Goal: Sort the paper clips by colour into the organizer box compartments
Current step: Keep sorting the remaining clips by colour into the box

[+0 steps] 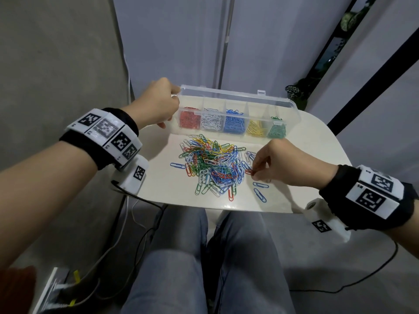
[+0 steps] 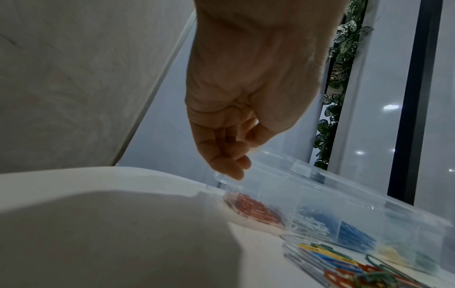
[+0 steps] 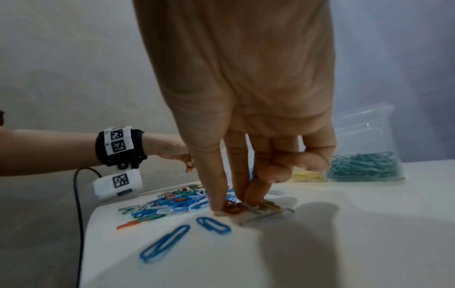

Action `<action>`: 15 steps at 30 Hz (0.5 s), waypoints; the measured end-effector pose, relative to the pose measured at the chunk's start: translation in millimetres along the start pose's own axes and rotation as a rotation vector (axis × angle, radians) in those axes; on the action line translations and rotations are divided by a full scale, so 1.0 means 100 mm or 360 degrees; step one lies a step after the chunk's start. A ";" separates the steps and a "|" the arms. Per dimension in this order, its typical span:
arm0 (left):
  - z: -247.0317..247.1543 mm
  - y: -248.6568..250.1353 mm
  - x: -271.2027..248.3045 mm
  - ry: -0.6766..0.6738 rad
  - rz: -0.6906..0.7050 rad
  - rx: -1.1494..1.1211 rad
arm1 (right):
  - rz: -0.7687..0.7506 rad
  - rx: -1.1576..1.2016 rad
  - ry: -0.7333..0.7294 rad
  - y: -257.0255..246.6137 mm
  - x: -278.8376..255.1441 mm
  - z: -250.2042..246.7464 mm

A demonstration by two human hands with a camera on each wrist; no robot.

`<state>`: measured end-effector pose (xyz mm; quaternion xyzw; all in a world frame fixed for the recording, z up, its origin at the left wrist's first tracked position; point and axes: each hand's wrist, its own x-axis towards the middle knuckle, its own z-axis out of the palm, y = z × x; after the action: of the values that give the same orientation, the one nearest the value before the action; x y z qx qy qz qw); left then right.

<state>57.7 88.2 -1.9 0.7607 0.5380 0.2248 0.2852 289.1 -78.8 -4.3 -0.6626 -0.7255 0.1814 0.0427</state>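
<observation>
A clear organizer box lies at the back of the white table, its compartments holding red, white, blue, yellow and green clips. My left hand grips the box's left end with curled fingers. A mixed pile of coloured paper clips covers the table's middle. At the pile's right edge my right hand pinches a red clip between thumb and fingertips; the right wrist view shows the red clip down at the tabletop under the fingers.
Two loose blue clips lie near the table's front right, another blue one left of the pile. The white table ends just before my knees. Cables hang off the left side. Walls stand close behind.
</observation>
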 end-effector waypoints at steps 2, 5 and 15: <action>0.00 0.00 0.00 0.0003 0.0000 -0.0009 | 0.0020 -0.0011 -0.0013 -0.02 0.00 0.02; 0.00 -0.02 0.01 0.0013 0.0005 -0.0009 | 0.0043 -0.0031 -0.0014 -0.03 0.03 0.03; 0.01 -0.02 0.02 0.0017 -0.0003 -0.0009 | 0.0054 0.0070 -0.0025 0.00 0.07 0.04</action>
<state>57.8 90.1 -4.1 0.7582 0.5397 0.2300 0.2846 287.6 -72.8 -9.0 -0.6723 -0.7102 0.2031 0.0485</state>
